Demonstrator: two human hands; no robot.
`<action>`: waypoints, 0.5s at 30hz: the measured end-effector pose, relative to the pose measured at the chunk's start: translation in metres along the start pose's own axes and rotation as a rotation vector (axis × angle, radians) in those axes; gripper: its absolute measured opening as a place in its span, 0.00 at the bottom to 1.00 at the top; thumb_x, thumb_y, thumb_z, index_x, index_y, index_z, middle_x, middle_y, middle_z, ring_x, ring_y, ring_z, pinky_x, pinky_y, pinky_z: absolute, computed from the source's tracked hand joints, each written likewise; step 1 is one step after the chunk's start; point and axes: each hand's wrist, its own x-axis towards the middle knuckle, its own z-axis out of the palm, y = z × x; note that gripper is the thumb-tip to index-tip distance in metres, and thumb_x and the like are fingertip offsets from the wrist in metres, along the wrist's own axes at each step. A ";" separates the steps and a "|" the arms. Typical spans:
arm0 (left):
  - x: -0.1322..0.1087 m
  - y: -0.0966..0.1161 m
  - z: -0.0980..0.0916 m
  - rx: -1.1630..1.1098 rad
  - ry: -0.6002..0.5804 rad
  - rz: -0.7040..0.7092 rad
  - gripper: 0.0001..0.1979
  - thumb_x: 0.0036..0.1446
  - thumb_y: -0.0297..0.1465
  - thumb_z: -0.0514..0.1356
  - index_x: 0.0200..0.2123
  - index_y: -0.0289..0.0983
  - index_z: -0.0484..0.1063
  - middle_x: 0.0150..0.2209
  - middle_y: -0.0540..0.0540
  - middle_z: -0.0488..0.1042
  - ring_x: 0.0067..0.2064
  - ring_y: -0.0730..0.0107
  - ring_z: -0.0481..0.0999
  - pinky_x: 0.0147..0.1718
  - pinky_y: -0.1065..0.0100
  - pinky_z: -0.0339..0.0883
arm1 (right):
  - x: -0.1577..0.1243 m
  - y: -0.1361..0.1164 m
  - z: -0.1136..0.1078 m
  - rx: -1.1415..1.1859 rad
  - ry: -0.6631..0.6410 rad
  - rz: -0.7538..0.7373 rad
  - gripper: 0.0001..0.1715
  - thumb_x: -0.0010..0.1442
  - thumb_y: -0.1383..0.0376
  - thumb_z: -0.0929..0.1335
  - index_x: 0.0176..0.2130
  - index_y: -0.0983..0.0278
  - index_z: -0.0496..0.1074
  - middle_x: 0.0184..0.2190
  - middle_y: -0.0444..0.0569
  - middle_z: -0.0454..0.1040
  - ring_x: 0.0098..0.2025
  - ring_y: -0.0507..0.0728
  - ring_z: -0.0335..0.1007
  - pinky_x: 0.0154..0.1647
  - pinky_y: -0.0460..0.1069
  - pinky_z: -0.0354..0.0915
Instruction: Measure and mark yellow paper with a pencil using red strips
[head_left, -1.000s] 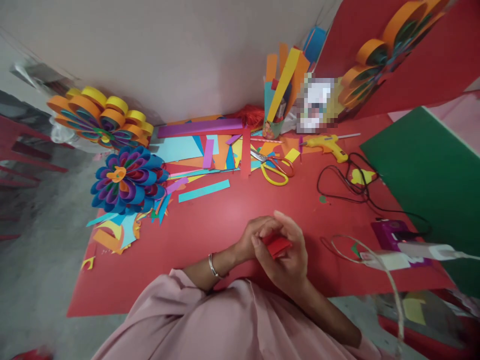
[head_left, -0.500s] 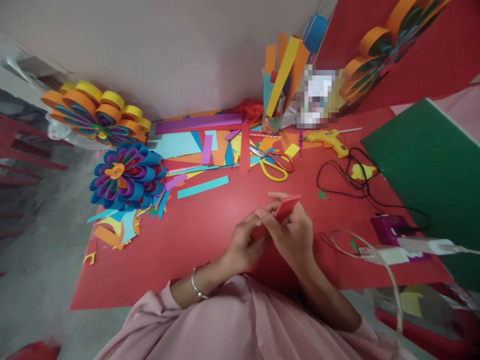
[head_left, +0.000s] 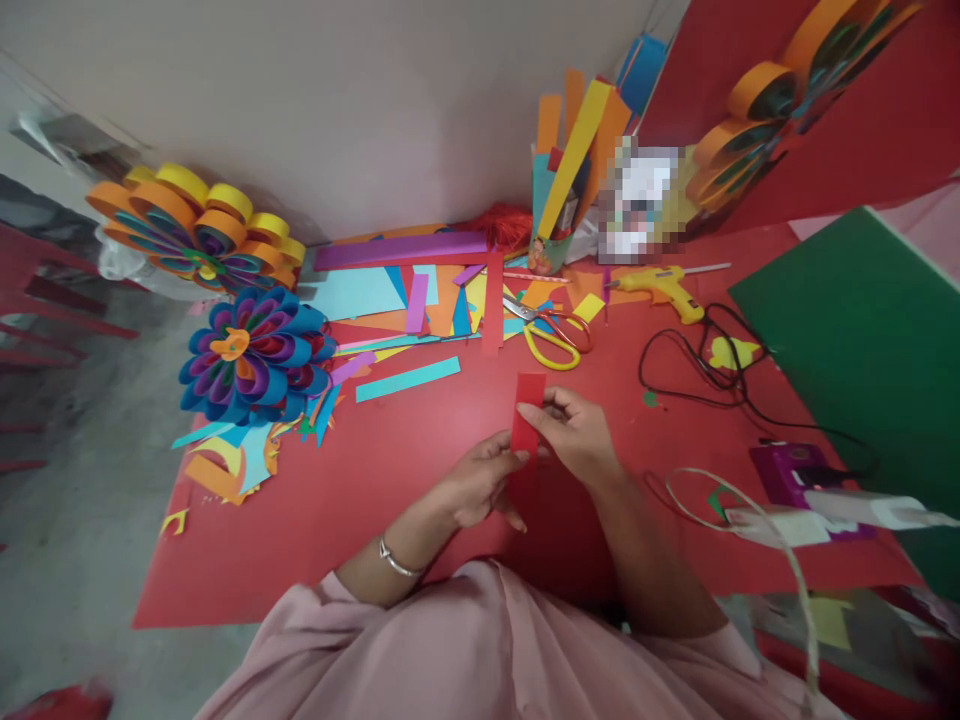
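A red paper strip [head_left: 529, 400] stands nearly upright above the front middle of the table. My right hand [head_left: 577, 432] is closed on its right side, thumb across the front and fingers behind. Lower down, my left hand [head_left: 476, 482] grips the same strip near its bottom end between thumb and finger, with another finger stretched out below. The strip's lowest part is hard to make out against the red table. Beyond the hands lie scissors [head_left: 551, 340] with yellow and red handles, beside a turquoise strip [head_left: 407, 380].
Paper flowers [head_left: 255, 355] stand at the left by scraps [head_left: 225, 470]. Coloured strips [head_left: 401, 245] lie along the wall near a cup [head_left: 550, 253] of strips. A yellow glue gun [head_left: 667, 290], black cord [head_left: 645, 365], purple power box [head_left: 780, 470] and green board [head_left: 862, 360] are at the right.
The red strip has turned from slanting to nearly upright and shifted left. My right hand now holds its right edge, and my left hand has slid lower with its fingers more spread.
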 end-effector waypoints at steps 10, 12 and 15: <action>0.007 -0.001 0.007 -0.036 0.015 0.067 0.27 0.53 0.49 0.73 0.43 0.32 0.77 0.34 0.43 0.75 0.37 0.63 0.78 0.27 0.62 0.82 | -0.009 -0.007 0.000 -0.008 0.007 0.041 0.24 0.50 0.45 0.77 0.33 0.60 0.73 0.17 0.37 0.67 0.14 0.50 0.59 0.13 0.45 0.56; 0.004 -0.002 0.010 -0.016 0.045 0.077 0.27 0.52 0.49 0.74 0.41 0.31 0.77 0.34 0.42 0.77 0.37 0.62 0.80 0.29 0.63 0.82 | -0.010 -0.010 0.000 -0.038 0.084 0.009 0.25 0.47 0.45 0.78 0.31 0.61 0.74 0.17 0.38 0.67 0.15 0.49 0.58 0.14 0.45 0.56; 0.002 -0.001 0.015 -0.019 0.101 0.071 0.29 0.47 0.49 0.76 0.39 0.30 0.78 0.37 0.38 0.80 0.39 0.59 0.82 0.30 0.65 0.82 | -0.010 -0.014 0.000 -0.105 0.142 -0.069 0.25 0.46 0.45 0.78 0.26 0.62 0.73 0.17 0.40 0.67 0.18 0.49 0.58 0.18 0.45 0.57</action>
